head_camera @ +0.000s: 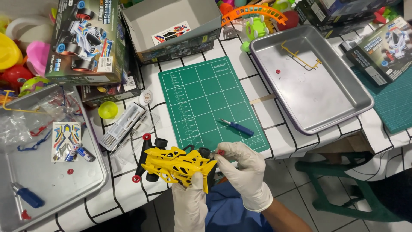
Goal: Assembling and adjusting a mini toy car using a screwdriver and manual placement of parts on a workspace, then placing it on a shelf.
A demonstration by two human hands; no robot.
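Nearest to us, our left hand (pixel 190 195) is gripping the yellow toy race car chassis (pixel 178 165) from below, its gloved grip closed around the rear of the frame, holding it out over the near edge of the worktop (pixel 274 118). Our right hand (pixel 242 169) is pinching a small red roller (pixel 221 152) with a narrow fingertip grip, right at the front corner of the car. We are judging the main risk to be that roller: it is tiny, the gloves are dulling our feel, and the car is hanging past the edge, so a slip could be sending it down to the tiled floor (pixel 296 180) rather than onto the green cutting mat (pixel 210 105). Pressing too hard or at an angle could be bending the thin yellow frame or popping a black wheel (pixel 160 143) loose. The blue screwdriver (pixel 237 127) is lying on the mat just beyond the hands, apart from them; reaching for it one-handed could be tipping the car. The steel tray (pixel 343 107) is sitting well apart to the right.
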